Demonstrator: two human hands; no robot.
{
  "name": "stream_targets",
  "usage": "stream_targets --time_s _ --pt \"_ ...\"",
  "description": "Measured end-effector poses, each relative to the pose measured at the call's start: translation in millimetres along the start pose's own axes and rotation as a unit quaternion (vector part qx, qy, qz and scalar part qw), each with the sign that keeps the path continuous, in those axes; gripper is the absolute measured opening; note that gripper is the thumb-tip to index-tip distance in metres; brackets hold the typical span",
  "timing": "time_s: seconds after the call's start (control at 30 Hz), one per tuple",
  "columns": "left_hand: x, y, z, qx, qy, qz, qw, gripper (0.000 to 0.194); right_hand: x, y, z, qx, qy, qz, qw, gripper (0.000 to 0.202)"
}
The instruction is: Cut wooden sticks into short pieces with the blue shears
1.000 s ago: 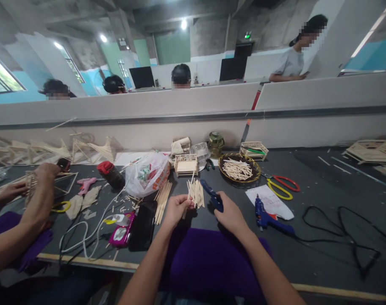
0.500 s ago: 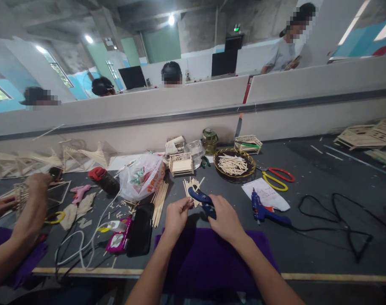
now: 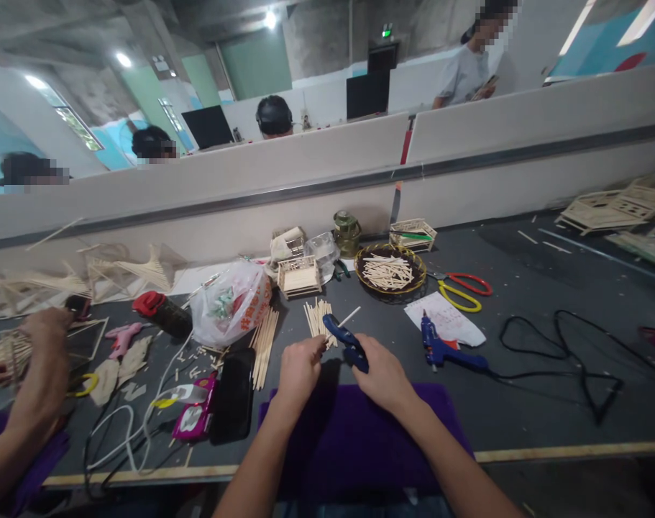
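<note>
My right hand (image 3: 381,370) is wrapped round a blue hand cutter (image 3: 342,333), whose head points up and left towards my left hand. My left hand (image 3: 300,367) is closed, its thumb and fingers pinching a thin wooden stick (image 3: 351,316) that runs across the cutter's head and sticks out past it to the right. The exact contact at the jaws is too small to make out. Just behind both hands lies a bunch of short wooden sticks (image 3: 315,316). Longer sticks (image 3: 264,349) lie left of my left hand.
A round basket of cut sticks (image 3: 389,289), red-and-yellow scissors (image 3: 461,293), paper (image 3: 467,324) and a blue glue gun (image 3: 440,349) lie right. Left are a black phone (image 3: 233,396), plastic bag (image 3: 227,306), dark bottle (image 3: 165,316) and a co-worker's arm (image 3: 41,381).
The stick at the cutter now lies at a flatter angle and reaches further right. Both hands keep nearly the same pose. My view has shifted slightly.
</note>
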State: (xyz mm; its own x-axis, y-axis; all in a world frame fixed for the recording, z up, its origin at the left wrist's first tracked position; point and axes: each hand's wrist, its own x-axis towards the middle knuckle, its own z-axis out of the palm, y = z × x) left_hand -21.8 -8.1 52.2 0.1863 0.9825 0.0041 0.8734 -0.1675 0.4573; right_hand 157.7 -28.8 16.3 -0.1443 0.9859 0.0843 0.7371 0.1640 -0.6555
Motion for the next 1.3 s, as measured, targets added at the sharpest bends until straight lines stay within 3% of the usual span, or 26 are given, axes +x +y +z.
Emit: stream_targets --time_s 0.17,0.43,0.7,0.83,0.97,1.13,1.3 --pt "9.6 3.1 2.0 0.063 -0.046 0.037 0.996 0.029 1.4 8.2 0.9 0.02 -0.005 0.022 1.0 0.021" --pt "23.7 14.3 -1.9 0.135 -0.076 0.05 0.987 0.025 9.5 20.1 -4.1 0.024 -0.01 0.014 1.0 0.017" --pt "43.3 11.9 2.3 0.169 -0.078 0.051 0.981 0.021 20.5 44.3 18.8 -0.002 -0.004 0.034 0.999 0.02" --pt "47.0 -2.9 11.8 0.056 -0.049 0.026 0.997 0.021 24.5 48.3 19.9 0.032 0.011 0.08 0.996 0.023" --pt "47.1 -21.0 18.7 -0.133 -0.03 0.012 0.991 0.02 30.7 38.6 2.4 0.07 -0.02 0.128 0.989 0.03" --pt "44.5 -35.1 24.7 -0.324 -0.012 -0.032 0.946 0.019 37.8 19.0 -17.7 -0.036 -0.063 0.156 0.985 0.04" --pt "38.2 -39.3 27.9 -0.464 -0.027 -0.1 0.88 0.022 28.4 7.7 -2.9 -0.218 -0.034 0.131 0.967 0.045"
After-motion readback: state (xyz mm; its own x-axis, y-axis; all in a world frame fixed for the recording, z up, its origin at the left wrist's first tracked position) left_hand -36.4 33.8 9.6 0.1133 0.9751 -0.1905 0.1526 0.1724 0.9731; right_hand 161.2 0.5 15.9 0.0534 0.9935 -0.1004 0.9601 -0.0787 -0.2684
